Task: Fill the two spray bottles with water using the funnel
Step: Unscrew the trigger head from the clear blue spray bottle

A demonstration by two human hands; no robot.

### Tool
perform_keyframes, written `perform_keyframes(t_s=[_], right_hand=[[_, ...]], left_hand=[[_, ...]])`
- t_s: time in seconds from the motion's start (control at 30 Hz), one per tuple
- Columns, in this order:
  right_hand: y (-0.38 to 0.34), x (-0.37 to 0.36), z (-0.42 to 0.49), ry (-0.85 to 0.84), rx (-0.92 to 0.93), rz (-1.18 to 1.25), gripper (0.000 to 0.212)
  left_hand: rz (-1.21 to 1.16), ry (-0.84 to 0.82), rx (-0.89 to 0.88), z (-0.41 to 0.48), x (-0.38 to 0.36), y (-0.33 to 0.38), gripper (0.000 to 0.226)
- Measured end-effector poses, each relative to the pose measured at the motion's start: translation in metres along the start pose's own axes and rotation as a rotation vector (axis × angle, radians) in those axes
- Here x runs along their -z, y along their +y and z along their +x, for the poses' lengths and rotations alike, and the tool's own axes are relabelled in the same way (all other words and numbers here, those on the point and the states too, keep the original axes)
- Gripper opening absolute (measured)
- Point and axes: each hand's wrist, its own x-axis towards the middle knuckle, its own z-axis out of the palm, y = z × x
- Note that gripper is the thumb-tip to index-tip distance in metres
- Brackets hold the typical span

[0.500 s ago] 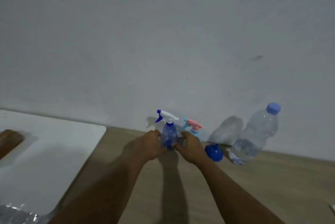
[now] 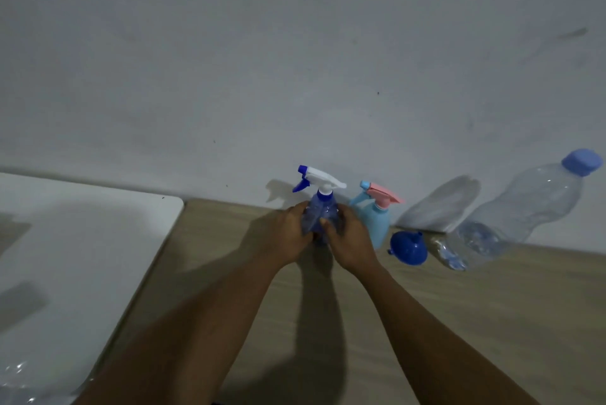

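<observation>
Both hands, left hand (image 2: 288,235) and right hand (image 2: 349,240), have their fingers (image 2: 324,222) closed around the dark blue spray bottle (image 2: 319,211). It stands upright at the counter's (image 2: 492,306) far edge. The funnel (image 2: 409,247) lies beside the light blue spray bottle (image 2: 373,219).

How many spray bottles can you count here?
2: the dark blue spray bottle held between both hands, and the light blue spray bottle standing just right of it. None seem hidden.

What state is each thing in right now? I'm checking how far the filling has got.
Dark blue spray bottle: upright, trigger head on, gripped by both hands.
Light blue spray bottle: upright, pink trigger head on, untouched.
Funnel: lying on the table, unused.
Water bottle: capped, partly full.
Left hand: closed on the dark bottle.
Right hand: closed on the dark bottle.
</observation>
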Motion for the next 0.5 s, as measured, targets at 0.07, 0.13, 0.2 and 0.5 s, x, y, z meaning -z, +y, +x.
perform_keyframes(t_s=[0.07, 0.13, 0.2, 0.5], right_hand=[[-0.001, 0.0, -0.006, 0.005, -0.02, 0.004, 0.009], [-0.003, 0.001, -0.015, 0.013, -0.028, -0.016, 0.011], [-0.006, 0.003, -0.029, 0.006, -0.034, -0.028, 0.015], [-0.006, 0.002, -0.108, -0.009, -0.082, -0.023, 0.035]], left_hand=[[-0.087, 0.005, 0.021, -0.005, -0.003, -0.008, 0.037], [-0.154, 0.015, 0.022, -0.016, -0.003, -0.006, 0.036], [-0.198, 0.03, 0.019, -0.032, -0.002, -0.003, 0.035], [-0.298, 0.025, 0.088, -0.113, -0.007, -0.005, 0.056]])
